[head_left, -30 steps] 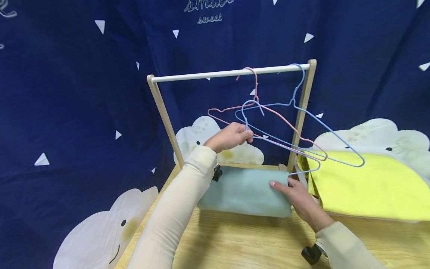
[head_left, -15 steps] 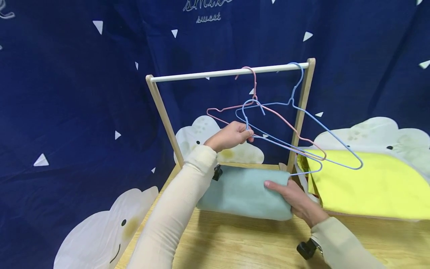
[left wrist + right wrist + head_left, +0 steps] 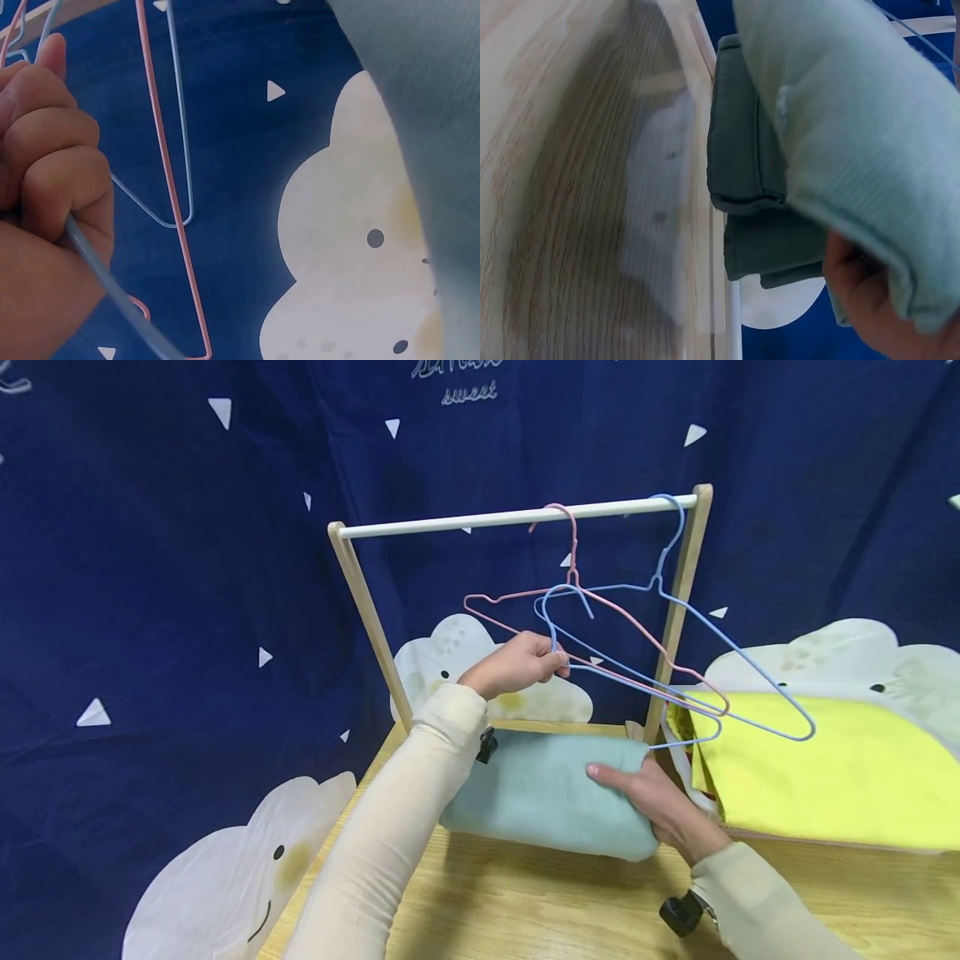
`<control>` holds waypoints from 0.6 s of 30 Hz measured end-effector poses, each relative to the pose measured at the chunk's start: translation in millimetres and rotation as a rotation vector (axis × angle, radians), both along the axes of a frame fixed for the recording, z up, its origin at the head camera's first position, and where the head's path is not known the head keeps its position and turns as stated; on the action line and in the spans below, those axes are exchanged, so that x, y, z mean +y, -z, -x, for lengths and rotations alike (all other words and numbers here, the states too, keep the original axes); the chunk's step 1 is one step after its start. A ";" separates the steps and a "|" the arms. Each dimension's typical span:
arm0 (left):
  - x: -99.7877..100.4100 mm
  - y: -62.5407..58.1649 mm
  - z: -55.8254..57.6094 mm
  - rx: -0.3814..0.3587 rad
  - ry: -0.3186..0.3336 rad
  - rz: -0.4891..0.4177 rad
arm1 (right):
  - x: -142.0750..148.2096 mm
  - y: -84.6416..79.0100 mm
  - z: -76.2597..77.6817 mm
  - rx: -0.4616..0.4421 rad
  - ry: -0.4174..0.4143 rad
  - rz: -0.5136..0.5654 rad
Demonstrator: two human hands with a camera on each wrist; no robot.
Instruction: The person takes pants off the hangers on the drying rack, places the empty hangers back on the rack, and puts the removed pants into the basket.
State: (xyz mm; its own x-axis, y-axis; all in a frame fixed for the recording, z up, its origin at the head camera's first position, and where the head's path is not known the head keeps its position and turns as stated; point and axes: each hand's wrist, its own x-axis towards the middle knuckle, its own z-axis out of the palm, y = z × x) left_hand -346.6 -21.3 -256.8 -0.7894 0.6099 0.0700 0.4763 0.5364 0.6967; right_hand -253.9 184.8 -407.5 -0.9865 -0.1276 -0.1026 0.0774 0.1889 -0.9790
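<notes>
In the head view, my left hand (image 3: 523,662) grips a blue wire hanger (image 3: 626,678) near the base of its hook, fingers curled round it. The hanger's lower bar meets the top edge of a folded pale green garment (image 3: 547,793), which hangs just above the table. My right hand (image 3: 663,797) holds the garment's right end, thumb on the front and the other fingers behind. Stitched edges and stacked layers of the garment (image 3: 855,150) show in the right wrist view. My left forearm hides the garment's left end in the head view.
Behind stands a wooden rack with a white rail (image 3: 450,525). A pink hanger (image 3: 630,625) and another blue hanger (image 3: 738,647) hang from it. Folded yellow cloth (image 3: 832,768) lies at right on the wooden table (image 3: 525,910). A dark blue curtain (image 3: 187,568) covers the back.
My right hand has shifted slightly left along the garment, its thumb further over the front. The garment's lower right corner sits a little lower. The left hand keeps its hold on the hanger.
</notes>
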 end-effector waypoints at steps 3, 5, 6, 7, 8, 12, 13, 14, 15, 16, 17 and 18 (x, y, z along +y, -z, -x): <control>-0.5 0.5 0.0 0.000 -0.005 0.013 | -0.5 -0.5 0.0 -0.003 0.009 -0.010; -0.7 0.6 0.0 0.000 -0.011 0.020 | -0.4 -1.5 -0.1 -0.004 0.018 -0.011; -0.6 0.7 0.1 0.001 -0.012 0.024 | -0.2 -2.0 0.0 -0.004 0.022 -0.009; -0.5 0.9 0.3 0.003 -0.012 0.027 | -0.1 -2.4 0.1 -0.006 0.024 -0.008; -0.4 1.0 0.2 0.005 -0.012 0.034 | 0.0 -2.8 0.4 -0.004 0.023 -0.004; 0.1 3.1 1.7 0.024 -0.008 0.058 | -0.3 -3.5 1.7 -0.006 0.024 0.011; 0.1 3.6 1.9 0.030 -0.010 0.064 | -0.5 -3.7 2.2 -0.005 0.025 0.014; 0.0 3.9 2.1 0.036 -0.012 0.069 | -0.5 -3.9 2.6 -0.002 0.026 0.015; 0.0 4.7 2.7 0.044 -0.011 0.069 | -0.6 -4.3 2.9 0.001 0.027 0.016; 0.1 5.2 3.1 0.051 -0.010 0.071 | -0.2 -4.8 2.9 0.005 0.028 0.019; 0.3 5.6 3.2 0.062 -0.009 0.076 | 0.3 -5.4 2.7 0.010 0.027 0.021; 0.4 6.0 3.5 0.075 -0.008 0.080 | 0.8 -6.0 2.4 0.014 0.024 0.024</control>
